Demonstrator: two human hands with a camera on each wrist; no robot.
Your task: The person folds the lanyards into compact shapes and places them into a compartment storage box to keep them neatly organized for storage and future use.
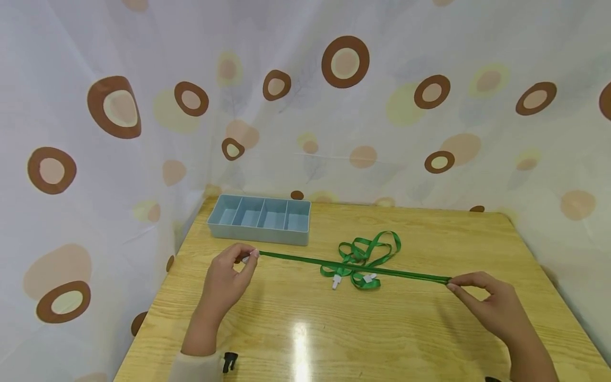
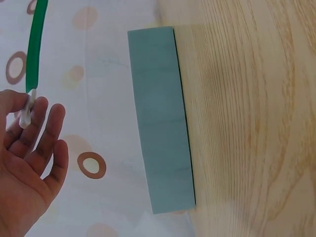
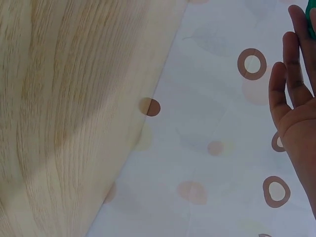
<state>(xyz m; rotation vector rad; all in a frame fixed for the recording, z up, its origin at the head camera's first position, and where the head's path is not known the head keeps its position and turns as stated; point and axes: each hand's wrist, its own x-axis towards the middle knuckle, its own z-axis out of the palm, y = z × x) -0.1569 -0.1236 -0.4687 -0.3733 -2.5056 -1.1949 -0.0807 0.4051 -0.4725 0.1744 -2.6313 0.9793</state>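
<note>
A green lanyard (image 1: 296, 258) is stretched taut between my two hands, above the table. My left hand (image 1: 229, 273) pinches its white plastic clip (image 2: 27, 111) between thumb and fingertips; in the left wrist view the other fingers are spread loosely. At the opposite end, my right hand (image 1: 491, 302) pinches the strap's fold between thumb and forefinger. Behind the taut strap, more green lanyards (image 1: 377, 246) with white clips (image 1: 336, 281) lie in loose loops on the table. Only a sliver of green shows by the right fingers in the right wrist view.
A light blue tray (image 1: 260, 234) with several compartments sits at the back left of the wooden table (image 1: 382, 339). A small black buckle piece (image 1: 230, 362) is beside the left sleeve. Patterned curtain (image 1: 305, 122) hangs along the table's back and sides.
</note>
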